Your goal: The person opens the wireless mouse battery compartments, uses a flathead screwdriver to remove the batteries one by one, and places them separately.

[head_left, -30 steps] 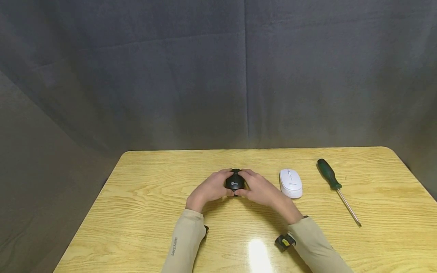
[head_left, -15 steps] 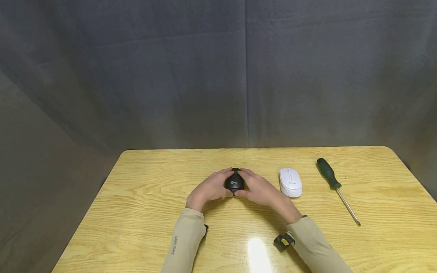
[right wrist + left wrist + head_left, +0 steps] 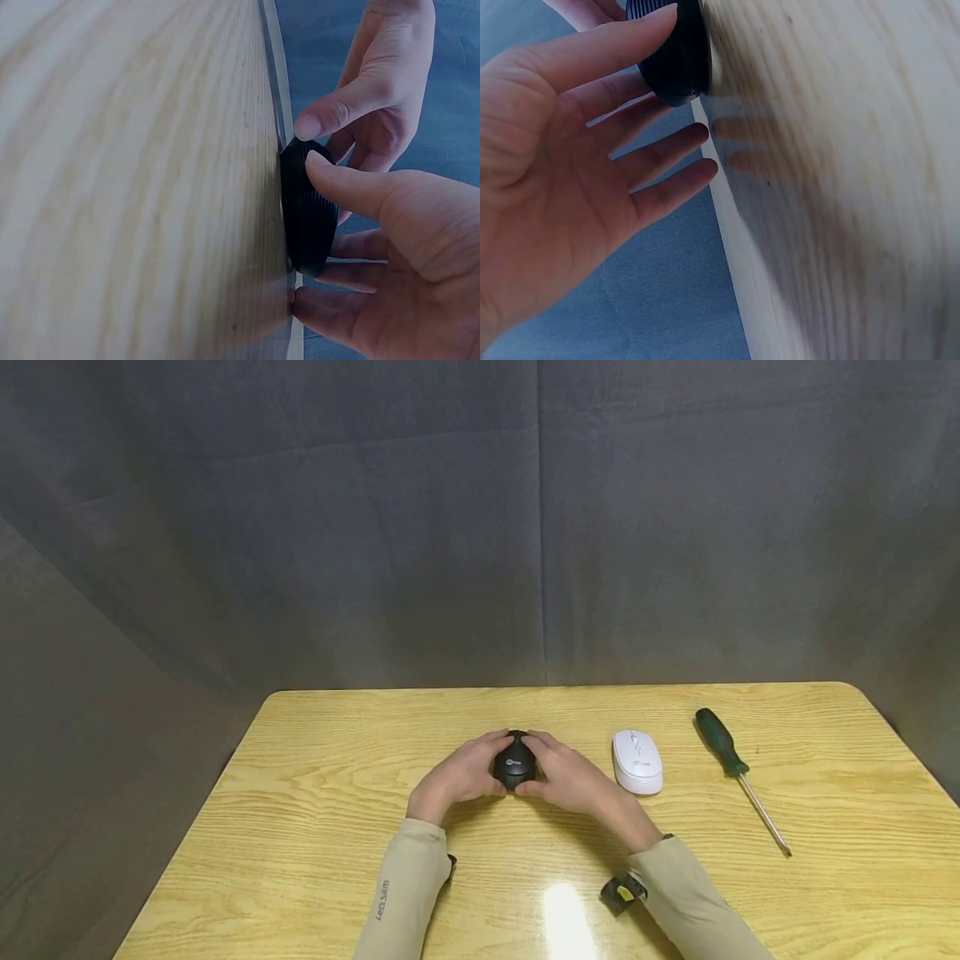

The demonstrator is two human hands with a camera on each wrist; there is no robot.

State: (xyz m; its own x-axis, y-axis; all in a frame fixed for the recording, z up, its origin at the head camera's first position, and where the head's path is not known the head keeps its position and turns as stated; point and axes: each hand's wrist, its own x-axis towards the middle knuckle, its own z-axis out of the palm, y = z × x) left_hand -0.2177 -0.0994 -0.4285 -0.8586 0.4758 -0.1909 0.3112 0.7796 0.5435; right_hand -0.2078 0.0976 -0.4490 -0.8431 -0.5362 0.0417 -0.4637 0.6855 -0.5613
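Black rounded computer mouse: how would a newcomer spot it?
On the yellow wood-grain table, find the bare left hand and right hand. The black, ribbed-sided computer mouse sits between them; unlike the white oval mouse, it is held.

Black mouse (image 3: 514,767), ribbed along the sides, pale-marked on top.
Lies top-up, left of the white mouse (image 3: 637,763), apart from it.
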